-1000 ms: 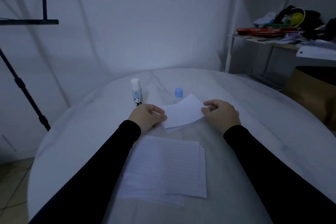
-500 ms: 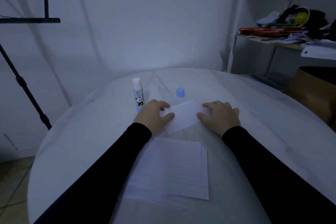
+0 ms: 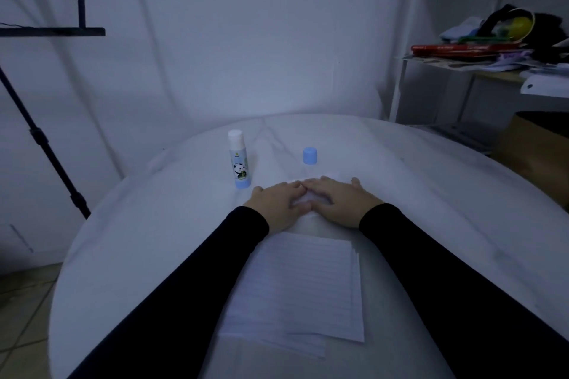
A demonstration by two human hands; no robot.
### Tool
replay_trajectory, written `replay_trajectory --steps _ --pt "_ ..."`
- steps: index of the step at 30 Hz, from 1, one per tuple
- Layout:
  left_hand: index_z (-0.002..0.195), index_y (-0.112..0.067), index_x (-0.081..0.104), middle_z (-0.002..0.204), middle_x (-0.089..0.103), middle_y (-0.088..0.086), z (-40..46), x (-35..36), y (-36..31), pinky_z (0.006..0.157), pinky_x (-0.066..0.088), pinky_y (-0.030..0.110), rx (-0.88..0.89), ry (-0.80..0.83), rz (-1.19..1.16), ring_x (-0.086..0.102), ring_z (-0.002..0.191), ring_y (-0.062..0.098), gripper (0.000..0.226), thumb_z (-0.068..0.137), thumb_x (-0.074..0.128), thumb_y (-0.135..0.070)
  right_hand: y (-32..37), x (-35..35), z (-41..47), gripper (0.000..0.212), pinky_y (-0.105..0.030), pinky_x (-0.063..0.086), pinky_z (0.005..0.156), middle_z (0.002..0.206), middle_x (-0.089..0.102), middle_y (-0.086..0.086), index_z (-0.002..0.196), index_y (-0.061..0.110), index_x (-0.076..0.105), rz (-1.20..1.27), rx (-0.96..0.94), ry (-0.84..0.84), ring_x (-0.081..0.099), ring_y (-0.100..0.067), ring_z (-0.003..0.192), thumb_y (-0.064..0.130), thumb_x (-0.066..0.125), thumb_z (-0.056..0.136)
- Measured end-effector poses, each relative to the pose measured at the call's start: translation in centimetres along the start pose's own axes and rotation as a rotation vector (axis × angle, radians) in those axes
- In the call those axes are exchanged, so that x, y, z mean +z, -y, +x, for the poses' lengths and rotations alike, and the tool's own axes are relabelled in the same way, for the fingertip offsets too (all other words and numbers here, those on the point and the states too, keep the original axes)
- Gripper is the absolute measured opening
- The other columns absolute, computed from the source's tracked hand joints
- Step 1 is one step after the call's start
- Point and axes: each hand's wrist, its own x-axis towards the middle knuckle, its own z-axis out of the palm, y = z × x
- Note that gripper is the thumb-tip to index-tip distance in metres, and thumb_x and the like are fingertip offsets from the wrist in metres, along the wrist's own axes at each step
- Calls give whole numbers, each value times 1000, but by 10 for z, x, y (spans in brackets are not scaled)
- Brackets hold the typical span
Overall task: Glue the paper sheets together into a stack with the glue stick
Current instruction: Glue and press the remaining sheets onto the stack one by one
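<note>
My left hand point(image 3: 277, 203) and my right hand point(image 3: 341, 201) lie flat side by side, fingers straight, pressing down on a small stack of white paper point(image 3: 303, 201) near the middle of the round white table point(image 3: 154, 224). Most of that stack is hidden under my palms. A glue stick point(image 3: 237, 160) with a panda label stands upright, uncapped, just left of my left hand. Its blue cap point(image 3: 309, 156) stands on the table beyond my right hand. A pile of lined paper sheets point(image 3: 301, 289) lies closer to me, between my forearms.
A black stand point(image 3: 40, 138) leans at the left beside the table. A white shelf unit point(image 3: 480, 64) at the right holds red books and clutter, and a brown box point(image 3: 535, 148) sits below it. Tiled floor shows at the lower left.
The small sheet was laid down onto the stack. Both hands slid inward over it and now press flat, almost touching each other.
</note>
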Motion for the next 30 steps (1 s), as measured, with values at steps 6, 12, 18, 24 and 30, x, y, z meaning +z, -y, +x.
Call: replay_trajectory --steps 6,12,18,24,30 --pt "151 -25 16 160 7 -10 -1 -4 6 115 10 44 -100 123 36 9 147 10 60 99 29 -52 -10 3 8 57 -62 -5 111 159 -2 14 151 31 7 -104 157 100 -1 -6 146 52 18 99" --pt "151 -22 19 160 9 -9 -5 -9 16 115 14 44 -161 137 71 12 146 11 62 98 28 -53 -12 6 6 55 -61 -6 111 160 -1 9 152 21 6 -133 244 58 2 -7 146 42 12 101" --pt "144 -31 36 157 20 -11 -12 -5 9 112 11 37 -49 -80 -78 25 142 8 51 96 45 -46 -4 1 -9 46 -56 2 114 160 6 7 148 28 25 -81 41 -20 1 -11 147 35 25 102" --pt "142 -44 34 156 19 -19 -12 -5 17 115 9 41 -121 59 -62 14 145 6 48 95 40 -54 -11 5 -12 49 -62 2 112 160 -2 10 152 27 6 -121 242 72 -1 -11 147 34 12 103" --pt "145 -39 32 156 18 -20 -14 -11 28 116 15 37 -176 89 -58 22 143 10 53 95 42 -54 -15 4 -16 51 -66 5 109 160 -2 9 152 19 2 -151 375 69 -2 -17 147 29 9 103"
